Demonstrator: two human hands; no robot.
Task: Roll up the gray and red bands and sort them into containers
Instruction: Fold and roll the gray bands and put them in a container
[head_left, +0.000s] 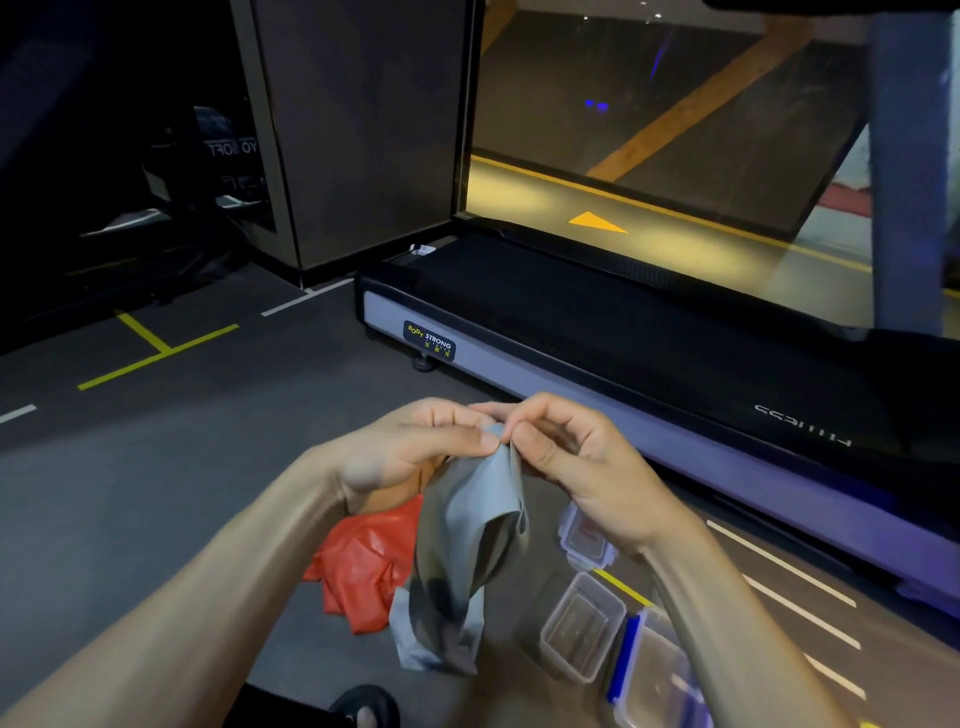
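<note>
Both hands, left hand (410, 447) and right hand (576, 457), are pinching the top edge of the smooth, limp gray band (462, 551), each grip pressing thumb to fingertips. It is hanging in folds over the crumpled red band (363, 566), beside clear rectangular plastic containers (582, 629) on the floor (156, 467).

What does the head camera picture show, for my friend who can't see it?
Both hands, left hand and right hand, pinch the top of a gray band hanging to the floor. A red band lies crumpled beneath, clear containers sit at right, a treadmill beyond.
</note>
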